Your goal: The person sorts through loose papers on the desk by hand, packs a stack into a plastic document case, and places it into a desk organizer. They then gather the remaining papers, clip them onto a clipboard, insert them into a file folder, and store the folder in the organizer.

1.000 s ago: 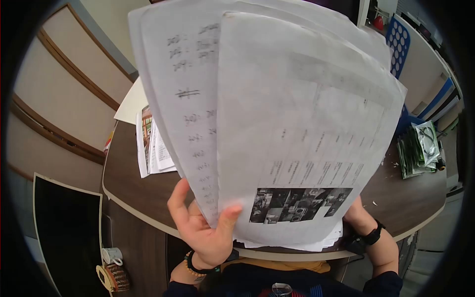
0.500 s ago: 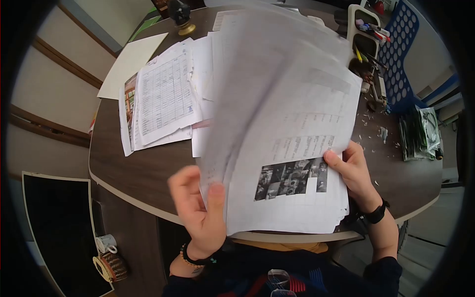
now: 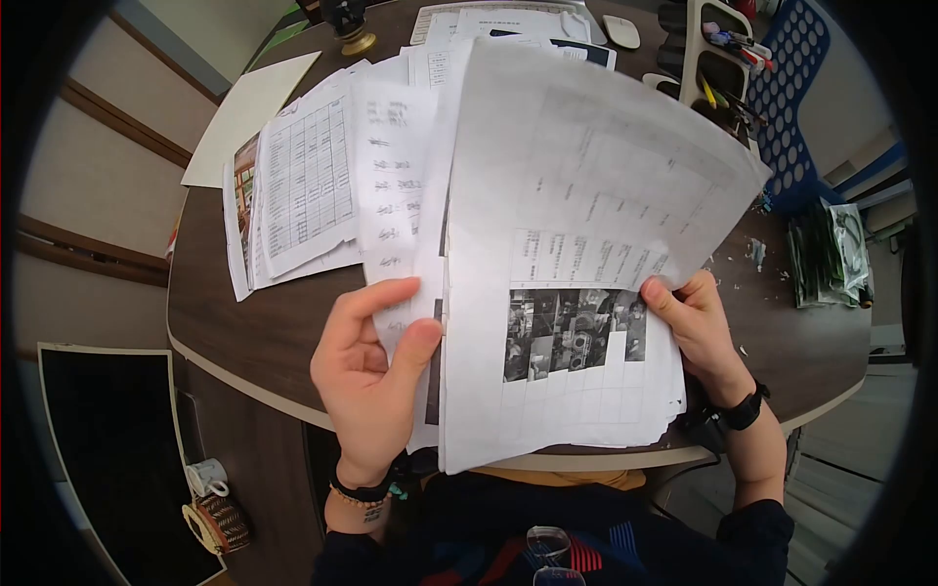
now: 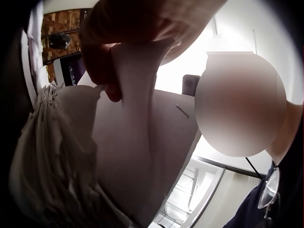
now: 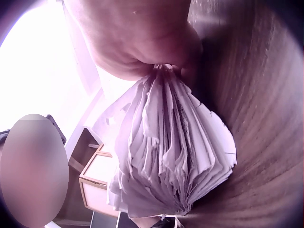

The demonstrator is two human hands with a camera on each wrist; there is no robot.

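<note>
Papers (image 3: 576,254) in a thick bundle sit mid-view, held over the near edge of a brown desk (image 3: 274,337), the front sheet carrying columns of print and a block of dark photographs (image 3: 562,337). At three o'clock of the bundle the right hand (image 3: 699,327) is clamped on its edge, thumb on the front face; in the right wrist view the leaves fan out from that grip. At eight o'clock the left hand (image 3: 366,371) holds a handwritten sheet (image 3: 396,215), its thumb in front and lower fingers bent, with the tips of thumb and index finger apart. Beyond it, at ten o'clock, lies a pile of loose pages (image 3: 308,176) topped by a gridded table. A white mouse (image 3: 621,31) is at twelve o'clock, a pen holder (image 3: 702,63) at one, green packets (image 3: 826,259) at three, and a white cup (image 3: 205,478) at eight, beside a black screen (image 3: 107,459)
</note>
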